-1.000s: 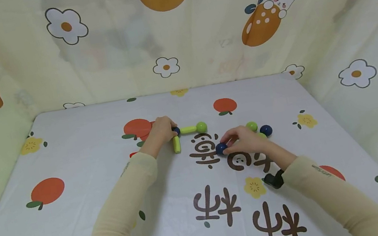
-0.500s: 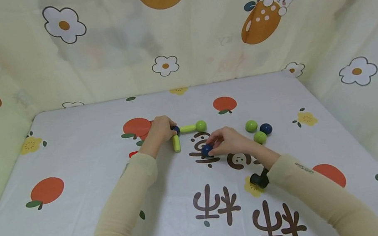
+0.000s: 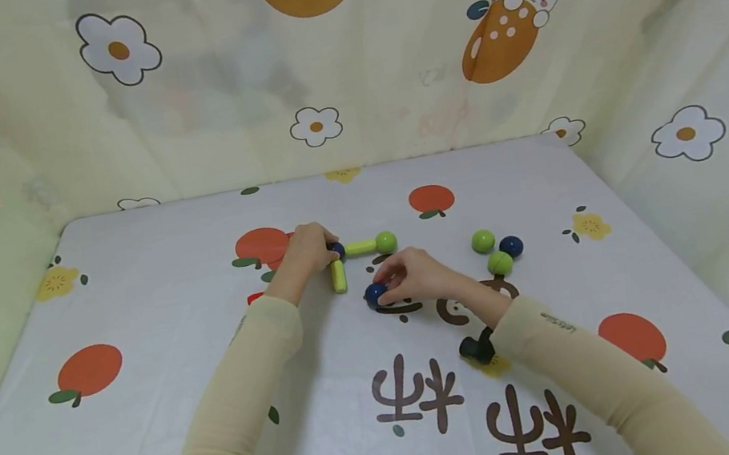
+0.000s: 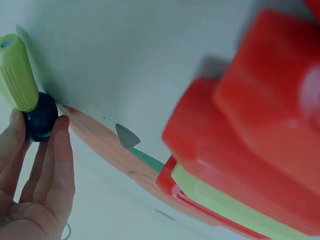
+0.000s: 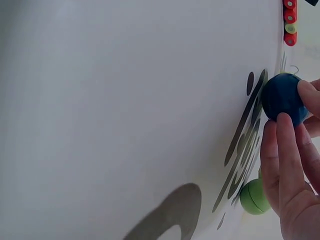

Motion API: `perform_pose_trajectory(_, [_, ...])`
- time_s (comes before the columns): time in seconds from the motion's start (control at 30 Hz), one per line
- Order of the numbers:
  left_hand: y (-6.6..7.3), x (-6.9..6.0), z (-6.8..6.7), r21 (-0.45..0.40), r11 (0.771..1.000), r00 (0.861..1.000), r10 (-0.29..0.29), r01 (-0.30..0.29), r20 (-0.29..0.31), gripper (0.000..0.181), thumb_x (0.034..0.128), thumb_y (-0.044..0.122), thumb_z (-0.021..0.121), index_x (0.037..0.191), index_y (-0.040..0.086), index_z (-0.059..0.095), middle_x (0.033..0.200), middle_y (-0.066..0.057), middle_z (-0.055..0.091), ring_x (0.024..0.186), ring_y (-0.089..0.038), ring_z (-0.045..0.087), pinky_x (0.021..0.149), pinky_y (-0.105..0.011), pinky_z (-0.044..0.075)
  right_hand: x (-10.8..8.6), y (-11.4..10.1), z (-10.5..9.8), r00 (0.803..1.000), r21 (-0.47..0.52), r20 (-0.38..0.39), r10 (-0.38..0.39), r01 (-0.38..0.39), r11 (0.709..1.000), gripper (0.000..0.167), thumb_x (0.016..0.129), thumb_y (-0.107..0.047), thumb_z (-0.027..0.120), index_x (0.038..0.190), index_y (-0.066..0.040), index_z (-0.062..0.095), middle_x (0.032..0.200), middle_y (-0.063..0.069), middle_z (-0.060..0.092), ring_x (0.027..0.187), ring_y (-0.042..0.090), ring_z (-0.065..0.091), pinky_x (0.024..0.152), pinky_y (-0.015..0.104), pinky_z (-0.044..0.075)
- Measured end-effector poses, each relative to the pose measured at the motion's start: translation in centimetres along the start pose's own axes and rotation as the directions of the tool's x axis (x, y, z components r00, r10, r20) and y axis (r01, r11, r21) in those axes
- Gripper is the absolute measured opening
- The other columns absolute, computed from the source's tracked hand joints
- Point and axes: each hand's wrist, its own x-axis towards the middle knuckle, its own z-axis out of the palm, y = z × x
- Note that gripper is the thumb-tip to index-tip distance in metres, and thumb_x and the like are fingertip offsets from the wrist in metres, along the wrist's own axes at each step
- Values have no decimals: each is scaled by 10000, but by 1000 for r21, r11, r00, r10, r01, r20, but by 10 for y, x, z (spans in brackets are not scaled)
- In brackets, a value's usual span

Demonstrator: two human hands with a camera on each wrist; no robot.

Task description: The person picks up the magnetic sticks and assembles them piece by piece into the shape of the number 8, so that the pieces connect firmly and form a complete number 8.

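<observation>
In the head view my left hand (image 3: 307, 255) pinches a dark blue ball (image 3: 338, 250) that joins two light green rods. One green rod (image 3: 360, 248) runs right to a green ball (image 3: 385, 242); the other green rod (image 3: 339, 277) points toward me. The left wrist view shows thumb and fingers about the blue ball (image 4: 41, 119), with a green rod (image 4: 17, 72) attached. My right hand (image 3: 415, 277) pinches a second dark blue ball (image 3: 376, 295) just below and right of the near rod's end, apart from it. Fingertips and thumb grip that blue ball (image 5: 284, 98) in the right wrist view.
Two green balls (image 3: 482, 241) (image 3: 499, 263) and a dark blue ball (image 3: 510, 246) lie grouped at the right. Red rods (image 4: 250, 150) with a light green one among them lie beside my left hand, mostly hidden in the head view. A patterned cloth (image 3: 164, 295) covers the table.
My right hand has moved left with its blue ball, away from the grouped balls and toward the green rod pieces. The left hand has stayed on its joined pieces.
</observation>
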Motion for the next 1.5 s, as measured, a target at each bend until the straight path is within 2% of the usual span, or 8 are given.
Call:
perform_pose_trajectory(0.23, [1, -1, -4, 35, 999, 1000, 12, -12, 1, 339, 861, 118, 637, 1194, 60, 612, 1181, -110, 592, 1072, -212, 511, 884, -304, 437, 6, -3, 6, 1000, 37, -4, -19, 19, 999, 312, 743, -125, 757, 1019, -14, 662, 960, 68, 660, 782, 144, 602, 669, 235, 495])
perform_pose_trajectory(0.43, [5, 0, -5, 37, 999, 1000, 8, -8, 18, 339, 864, 116, 633, 1195, 47, 608, 1186, -125, 584, 1009, -205, 523, 862, -300, 450, 10, -9, 13, 1000, 79, -10, 5, -4, 997, 297, 735, -121, 764, 998, -23, 666, 921, 51, 655, 769, 129, 600, 679, 232, 499])
perform_pose_trajectory(0.57, [5, 1, -5, 50, 999, 1000, 10, -11, 21, 336, 863, 121, 636, 1190, 48, 612, 1181, -123, 588, 1001, -200, 530, 860, -297, 451, 12, -13, 18, 999, 87, -9, -34, 34, 996, 292, 738, -111, 760, 988, -1, 658, 878, 59, 655, 760, 141, 602, 670, 237, 500])
perform_pose_trajectory(0.9, [5, 3, -6, 56, 998, 999, 8, -10, 39, 333, 859, 132, 642, 1182, 58, 621, 1159, -118, 600, 996, -212, 522, 861, -304, 445, 22, -22, 32, 996, 82, -80, -26, 32, 996, 280, 724, -121, 773, 960, -19, 663, 867, 55, 663, 753, 127, 621, 644, 227, 501])
perform_pose_trajectory(1.23, [4, 5, -6, 83, 996, 999, 31, -34, 40, 325, 854, 133, 648, 1172, 64, 629, 1157, -105, 609, 1109, -248, 499, 926, -337, 408, 21, -27, 33, 995, 94, -96, -14, 24, 995, 269, 723, -110, 773, 949, -20, 659, 888, 61, 663, 777, 141, 630, 650, 231, 503])
perform_pose_trajectory(1.5, [4, 3, -7, 70, 997, 999, 20, -23, 48, 333, 856, 128, 645, 1182, 65, 621, 1165, -109, 606, 1096, -241, 516, 917, -332, 418, 22, -27, 33, 996, 91, -86, -18, 26, 996, 260, 731, -115, 767, 948, -26, 656, 899, 60, 658, 785, 140, 626, 665, 230, 503])
